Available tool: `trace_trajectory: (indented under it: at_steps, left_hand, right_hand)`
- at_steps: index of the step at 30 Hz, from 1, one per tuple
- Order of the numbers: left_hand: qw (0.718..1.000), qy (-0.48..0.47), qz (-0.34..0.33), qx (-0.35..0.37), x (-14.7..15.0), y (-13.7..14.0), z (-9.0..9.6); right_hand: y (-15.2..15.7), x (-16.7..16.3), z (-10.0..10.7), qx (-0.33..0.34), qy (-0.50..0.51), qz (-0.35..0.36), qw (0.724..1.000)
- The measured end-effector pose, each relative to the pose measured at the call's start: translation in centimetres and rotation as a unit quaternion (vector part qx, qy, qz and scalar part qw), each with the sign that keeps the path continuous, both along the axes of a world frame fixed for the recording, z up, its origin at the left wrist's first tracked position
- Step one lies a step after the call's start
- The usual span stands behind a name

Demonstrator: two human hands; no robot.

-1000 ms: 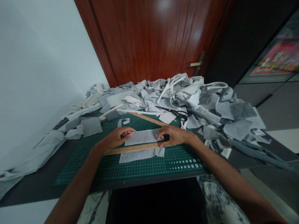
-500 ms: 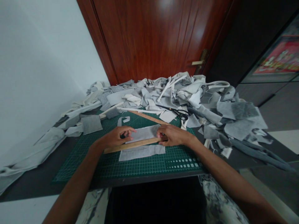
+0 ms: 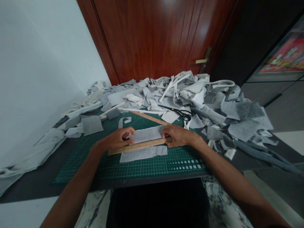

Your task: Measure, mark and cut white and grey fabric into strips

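A wooden ruler [image 3: 142, 145] lies slightly slanted across pale grey fabric on a green cutting mat [image 3: 144, 169]. Fabric shows on both sides of it: a strip [image 3: 146, 134] beyond and another part [image 3: 143, 154] on the near side. Whether these are one piece, I cannot tell, since the ruler covers the middle. My right hand [image 3: 178, 135] grips the ruler's right end, thumb and fingers closed around it. Over the ruler's left part rests my left hand [image 3: 118, 138], fingers curved and thumb apart, with the thumb tip beside the fabric's left edge.
A second wooden ruler [image 3: 149, 117] lies diagonally behind the fabric. Black-handled scissors [image 3: 181, 113] rest near the back, against a long heap of grey and white fabric scraps [image 3: 147, 95]. More scraps [image 3: 247, 123] spread over the table's right side. A thin fabric strip [image 3: 124, 121] curls behind my left hand.
The ruler has slid a little to the right along the fabric, and my right hand has moved right with it. My left hand's fingers have curled slightly more. The camera view has shifted a little.
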State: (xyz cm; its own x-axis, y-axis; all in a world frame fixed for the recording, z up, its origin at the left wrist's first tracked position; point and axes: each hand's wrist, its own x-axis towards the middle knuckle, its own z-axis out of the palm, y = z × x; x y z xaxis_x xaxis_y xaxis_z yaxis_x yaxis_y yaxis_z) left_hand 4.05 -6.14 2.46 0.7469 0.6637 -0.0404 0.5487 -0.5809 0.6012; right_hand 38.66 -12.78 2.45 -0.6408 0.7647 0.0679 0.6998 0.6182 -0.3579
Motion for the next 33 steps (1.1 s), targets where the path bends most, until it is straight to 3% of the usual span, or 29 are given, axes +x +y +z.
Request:
trace_trajectory:
  at_steps: [6, 13, 19, 23, 33]
  left_hand:
    - [1.000, -0.007, 0.007, 0.021, 0.1, -0.4, 0.5]
    - [0.998, 0.015, 0.027, 0.048, -0.6, -0.1, 0.8]
    - [0.990, 0.033, 0.033, 0.135, -1.2, 0.7, -0.3]
    - [0.982, 0.028, 0.001, 0.187, -1.0, 1.4, -0.7]
    - [0.977, 0.019, 0.009, 0.212, 1.5, 0.5, -1.9]
  right_hand:
    - [0.1, 0.2, 0.3, -0.009, 0.029, -0.025, 0.999]
    - [1.3, 1.8, -0.1, 0.093, 0.132, -0.035, 0.986]
    - [3.2, 3.7, -1.8, 0.155, 0.142, -0.073, 0.975]
    - [3.8, 4.0, -2.6, 0.159, 0.113, -0.092, 0.976]
    - [3.9, 3.6, -3.4, 0.145, 0.082, -0.105, 0.980]
